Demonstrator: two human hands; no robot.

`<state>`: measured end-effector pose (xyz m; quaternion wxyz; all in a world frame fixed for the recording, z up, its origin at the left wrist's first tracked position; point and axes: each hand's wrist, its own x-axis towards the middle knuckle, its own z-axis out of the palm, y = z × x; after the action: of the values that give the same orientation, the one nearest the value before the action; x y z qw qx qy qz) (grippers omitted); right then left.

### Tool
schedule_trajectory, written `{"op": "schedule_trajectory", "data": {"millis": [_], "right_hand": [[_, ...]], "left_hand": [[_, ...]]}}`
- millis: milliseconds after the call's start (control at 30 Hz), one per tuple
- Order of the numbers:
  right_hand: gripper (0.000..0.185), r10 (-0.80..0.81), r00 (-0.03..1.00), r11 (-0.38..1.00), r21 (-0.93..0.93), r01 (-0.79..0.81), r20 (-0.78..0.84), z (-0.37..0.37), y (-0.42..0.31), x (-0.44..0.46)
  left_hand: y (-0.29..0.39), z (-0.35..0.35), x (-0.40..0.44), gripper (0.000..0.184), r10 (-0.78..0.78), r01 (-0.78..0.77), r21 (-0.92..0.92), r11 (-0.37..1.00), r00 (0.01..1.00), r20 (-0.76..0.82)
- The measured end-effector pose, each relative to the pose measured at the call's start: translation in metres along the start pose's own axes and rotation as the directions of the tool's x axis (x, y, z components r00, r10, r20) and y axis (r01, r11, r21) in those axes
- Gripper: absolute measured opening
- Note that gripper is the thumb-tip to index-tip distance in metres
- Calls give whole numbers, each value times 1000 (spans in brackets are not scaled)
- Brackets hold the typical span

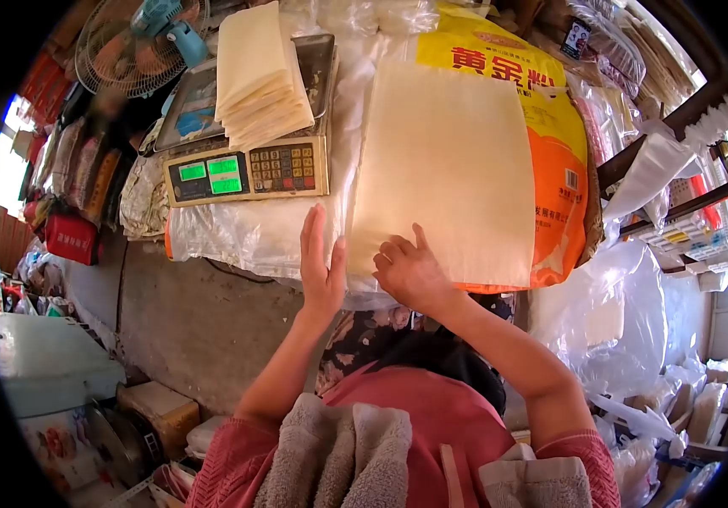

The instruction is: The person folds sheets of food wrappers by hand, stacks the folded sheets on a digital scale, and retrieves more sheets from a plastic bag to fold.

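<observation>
A flat, cream-coloured rectangular sheet or stack of sheets (448,161) lies on a yellow and orange printed sack (563,169). My right hand (412,273) rests over its lower left part, fingers curled together; their tips are hidden. Beside the sheet's left edge, my left hand (323,267) is held upright with fingers straight and thumb apart, holding nothing. A digital scale (249,172) with lit green displays stands beyond the left hand. On its metal tray sits a folded pile of similar cream sheets (264,76).
Clear plastic (245,233) covers the work surface around the scale. A fan (139,42) stands at the far left. To the right hangs a large clear plastic bag (614,313), below a dark frame (677,144). Boxes (160,411) sit on the floor at lower left.
</observation>
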<state>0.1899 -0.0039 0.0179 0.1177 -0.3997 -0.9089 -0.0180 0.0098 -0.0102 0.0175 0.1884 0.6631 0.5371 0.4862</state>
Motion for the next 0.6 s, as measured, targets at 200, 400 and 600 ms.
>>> {"op": "schedule_trajectory", "data": {"millis": [200,400,600], "right_hand": [[19,-58,995,992,-103,66,75,13,-11,4],[12,30,997,995,92,-23,-73,14,1,9],[14,-8,1000,1000,-5,8,-14,7,-8,3]], "left_hand": [[-3,14,-17,54,119,-123,51,991,991,64],[1,22,-24,58,67,-78,113,990,993,98],[-3,24,-28,59,48,-57,86,995,994,97]]}}
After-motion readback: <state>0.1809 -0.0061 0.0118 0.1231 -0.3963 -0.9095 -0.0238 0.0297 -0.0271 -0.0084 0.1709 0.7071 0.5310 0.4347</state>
